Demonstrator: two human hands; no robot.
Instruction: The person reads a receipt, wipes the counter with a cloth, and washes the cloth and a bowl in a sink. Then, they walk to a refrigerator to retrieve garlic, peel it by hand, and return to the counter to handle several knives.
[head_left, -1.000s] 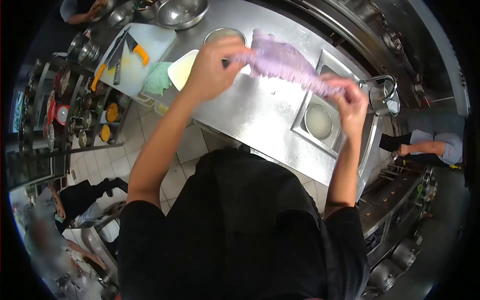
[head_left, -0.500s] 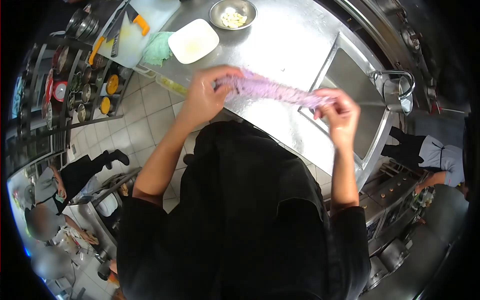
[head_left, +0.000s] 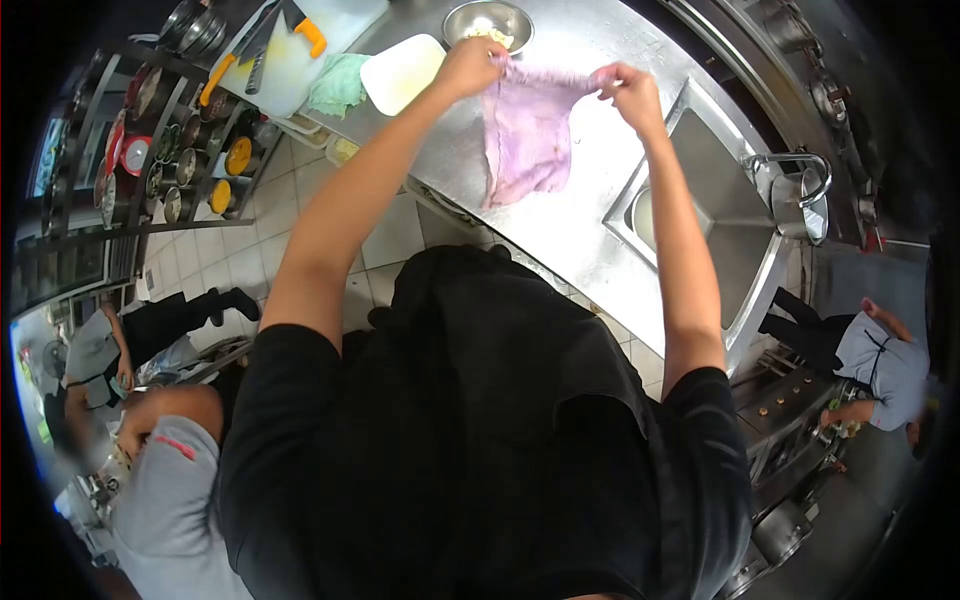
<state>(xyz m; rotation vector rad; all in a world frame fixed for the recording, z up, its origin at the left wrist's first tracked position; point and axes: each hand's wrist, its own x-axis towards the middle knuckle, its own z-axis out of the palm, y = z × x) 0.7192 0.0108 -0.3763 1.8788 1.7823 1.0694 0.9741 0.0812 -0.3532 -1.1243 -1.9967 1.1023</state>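
Note:
A pink-purple cloth (head_left: pixel 530 135) is spread out over the steel counter (head_left: pixel 590 215). Its upper left corner is pinched in my left hand (head_left: pixel 475 66), just in front of a steel bowl (head_left: pixel 512 22) with pale pieces in it. My right hand (head_left: pixel 630 95) grips the upper right corner, with the arm passing over the sink's edge. The lower part of the cloth reaches toward the counter's near edge. To the left of the cloth are a white square dish (head_left: pixel 390 85) and a crumpled green cloth (head_left: pixel 338 86).
Orange-handled knives (head_left: pixel 300 32) lie on a white cutting board (head_left: pixel 345 22) at the upper left. A sink (head_left: pixel 740 180) with a faucet (head_left: pixel 800 160) is on the right. Pans fill a rack at far left. People stand at the left and right edges.
Both hands have moved forward and away from my body. The bunched, stretched cloth is now opened out flat. Another person in grey has come into view at the lower left.

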